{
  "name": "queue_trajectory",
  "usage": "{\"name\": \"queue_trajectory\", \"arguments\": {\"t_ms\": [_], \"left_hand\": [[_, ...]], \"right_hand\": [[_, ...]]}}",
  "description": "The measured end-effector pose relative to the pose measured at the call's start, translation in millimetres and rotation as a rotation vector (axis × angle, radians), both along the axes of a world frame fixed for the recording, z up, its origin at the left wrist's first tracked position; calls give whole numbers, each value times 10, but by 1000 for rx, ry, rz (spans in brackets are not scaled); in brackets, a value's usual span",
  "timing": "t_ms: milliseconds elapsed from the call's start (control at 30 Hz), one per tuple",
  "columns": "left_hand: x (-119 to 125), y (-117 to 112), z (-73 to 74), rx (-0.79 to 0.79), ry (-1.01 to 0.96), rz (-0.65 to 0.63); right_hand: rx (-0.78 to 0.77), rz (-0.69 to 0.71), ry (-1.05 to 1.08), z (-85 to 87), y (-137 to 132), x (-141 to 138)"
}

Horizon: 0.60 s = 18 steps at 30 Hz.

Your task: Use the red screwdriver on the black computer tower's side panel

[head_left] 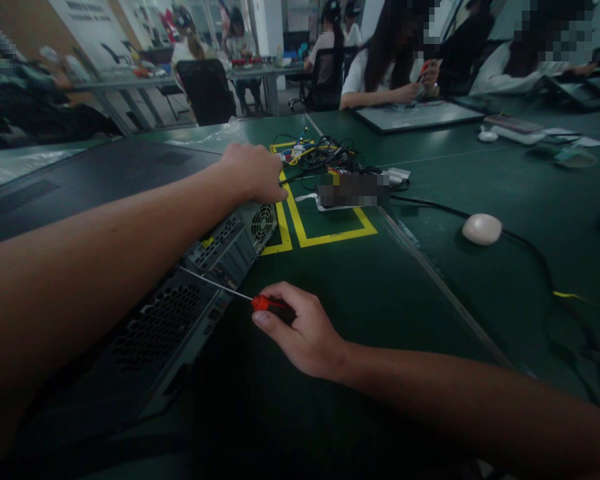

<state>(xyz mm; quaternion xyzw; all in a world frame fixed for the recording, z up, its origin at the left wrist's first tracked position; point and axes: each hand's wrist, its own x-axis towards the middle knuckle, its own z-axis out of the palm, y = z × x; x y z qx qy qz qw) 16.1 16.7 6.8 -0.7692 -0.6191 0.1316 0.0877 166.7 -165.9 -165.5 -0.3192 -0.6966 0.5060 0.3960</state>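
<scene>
Two hands on the job: your left hand (253, 172) presses flat on the computer case (130, 267) lying on the green table (370, 293), while your right hand (300, 330) grips the red-handled screwdriver (240, 295). Its tip meets the rear panel (220, 257), so you look mid-screw; next, keep the shaft square and the case steady.

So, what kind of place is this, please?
Probably an electronics repair or assembly workshop. The left hand rests on a computer case lying on a green work table, the right hand holds a red screwdriver at its rear panel, and other people work at flat panels nearby.
</scene>
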Motion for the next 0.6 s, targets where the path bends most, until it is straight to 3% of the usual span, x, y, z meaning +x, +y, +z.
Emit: {"name": "queue_trajectory", "arguments": {"t_ms": [367,600], "left_hand": [[-77,71,-36,6,-54,-54],[-47,37,-13,-2,-46,-24]], "right_hand": [[75,19,-22,46,10,3],[-90,38,-7,45,-19,-7]]}}
